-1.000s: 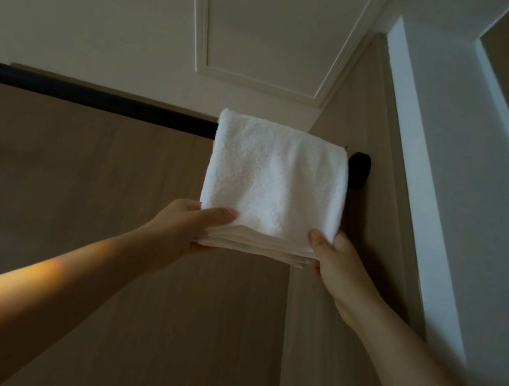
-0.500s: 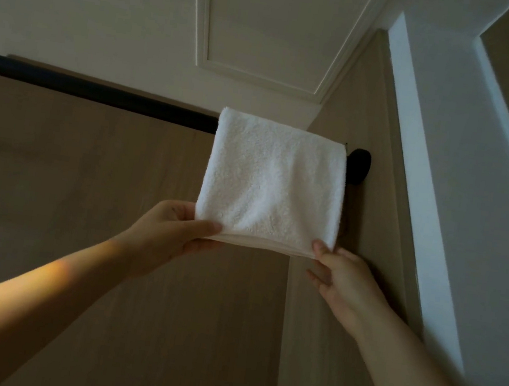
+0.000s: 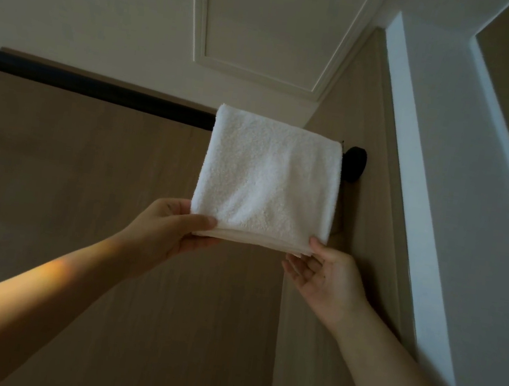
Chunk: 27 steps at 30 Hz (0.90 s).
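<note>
A folded white towel (image 3: 267,181) hangs over the right end of a black rail (image 3: 98,93), close to the rail's round black wall mount (image 3: 354,164). My left hand (image 3: 167,233) pinches the towel's lower left corner, thumb on the front face. My right hand (image 3: 326,276) is below the lower right corner with its fingers spread and relaxed; its thumb tip touches the towel's bottom edge.
The rail runs along a light wood-panelled wall (image 3: 83,202) that meets a second wood panel (image 3: 323,347) in the corner at the right. A white wall edge (image 3: 422,215) stands further right. The white ceiling with moulding (image 3: 267,32) is above.
My right hand has let go of the towel's lower right corner and opened, dropping slightly below it. The towel's lower layers, fanned out before, now lie flat together. My left hand keeps its pinch.
</note>
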{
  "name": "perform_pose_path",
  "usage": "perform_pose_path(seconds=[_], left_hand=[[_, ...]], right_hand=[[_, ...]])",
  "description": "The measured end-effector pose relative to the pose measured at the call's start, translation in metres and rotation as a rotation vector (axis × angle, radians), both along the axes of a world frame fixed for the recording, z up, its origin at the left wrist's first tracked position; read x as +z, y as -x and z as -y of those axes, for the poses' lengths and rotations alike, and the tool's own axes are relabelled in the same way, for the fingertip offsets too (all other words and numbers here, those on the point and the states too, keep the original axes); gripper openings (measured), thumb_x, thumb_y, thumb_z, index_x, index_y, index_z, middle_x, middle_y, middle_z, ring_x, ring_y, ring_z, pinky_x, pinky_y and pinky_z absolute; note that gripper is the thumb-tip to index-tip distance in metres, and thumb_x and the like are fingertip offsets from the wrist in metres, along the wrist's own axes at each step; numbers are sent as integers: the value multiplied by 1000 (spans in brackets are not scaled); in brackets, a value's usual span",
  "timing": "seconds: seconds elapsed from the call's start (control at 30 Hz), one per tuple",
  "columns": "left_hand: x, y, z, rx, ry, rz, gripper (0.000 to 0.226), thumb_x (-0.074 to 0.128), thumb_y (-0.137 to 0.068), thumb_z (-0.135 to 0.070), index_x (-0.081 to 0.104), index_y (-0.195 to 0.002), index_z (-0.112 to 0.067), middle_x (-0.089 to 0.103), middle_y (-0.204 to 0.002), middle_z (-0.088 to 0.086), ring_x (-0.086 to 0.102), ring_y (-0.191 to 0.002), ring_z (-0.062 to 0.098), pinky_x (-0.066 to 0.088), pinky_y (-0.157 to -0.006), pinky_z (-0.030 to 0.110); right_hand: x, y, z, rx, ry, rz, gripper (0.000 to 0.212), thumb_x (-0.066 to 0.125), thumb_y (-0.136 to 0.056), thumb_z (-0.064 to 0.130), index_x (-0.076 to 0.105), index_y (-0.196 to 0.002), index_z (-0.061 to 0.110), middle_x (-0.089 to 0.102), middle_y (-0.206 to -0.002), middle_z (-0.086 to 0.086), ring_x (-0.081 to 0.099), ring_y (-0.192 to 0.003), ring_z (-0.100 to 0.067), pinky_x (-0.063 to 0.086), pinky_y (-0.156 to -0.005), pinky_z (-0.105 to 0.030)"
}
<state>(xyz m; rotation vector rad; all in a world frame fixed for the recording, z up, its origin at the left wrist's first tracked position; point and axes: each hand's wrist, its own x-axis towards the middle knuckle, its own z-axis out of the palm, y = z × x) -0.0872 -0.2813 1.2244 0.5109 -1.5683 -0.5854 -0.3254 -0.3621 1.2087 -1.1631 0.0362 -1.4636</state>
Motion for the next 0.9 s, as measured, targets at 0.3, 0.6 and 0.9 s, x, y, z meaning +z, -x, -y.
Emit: perform_pose_path(seconds=[0.3, 0.6, 0.9], left_hand=[[2, 8, 2, 238, 27, -27, 23, 70, -83, -4, 66, -105, -1, 69, -109, 16, 71, -94, 24, 60, -75, 30], [46, 24, -14, 485, 82, 78, 42, 72, -76, -46, 67, -97, -10, 75, -90, 4, 74, -76, 17, 60, -64, 32], [45, 27, -2, 522, 137, 43, 33, 70, -82, -39, 68, -101, -12, 73, -97, 6, 72, -87, 23, 59, -81, 45]], right_hand=[[-5, 3, -12, -347, 137, -15, 27, 61, -90, 2, 56, -117, 5, 68, -110, -15, 70, -96, -24, 57, -81, -31], [0, 8, -15, -574, 186, -215, 30, 65, -89, 10, 53, -116, 12, 65, -111, -8, 66, -96, -22, 54, -82, -31], [35, 4, -52, -1635, 883, -568, 63, 50, -98, 37, 20, -151, 20, 28, -154, -2, 35, -136, -18, 40, -105, -32]])
